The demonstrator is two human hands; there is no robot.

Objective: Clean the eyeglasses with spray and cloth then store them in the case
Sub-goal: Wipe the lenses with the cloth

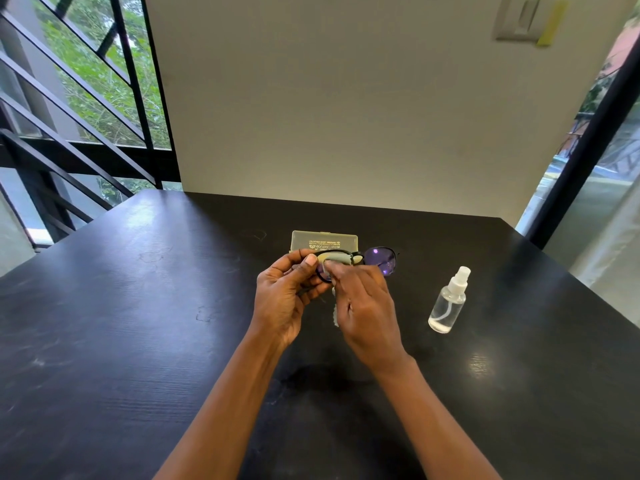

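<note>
We noted black table, wood-grain top, glare patches. Translucent case lay closed at far centre. Clear spray bottle stood upright, well right of case.

Indoor room, home or office undetermined. Black wood-grain table under the hands, plain pale wall beyond them, wall switch plate up right, barred window onto greenery at left, glazing at right.

A black table stands against a pale wall, with windows on both sides.
</note>
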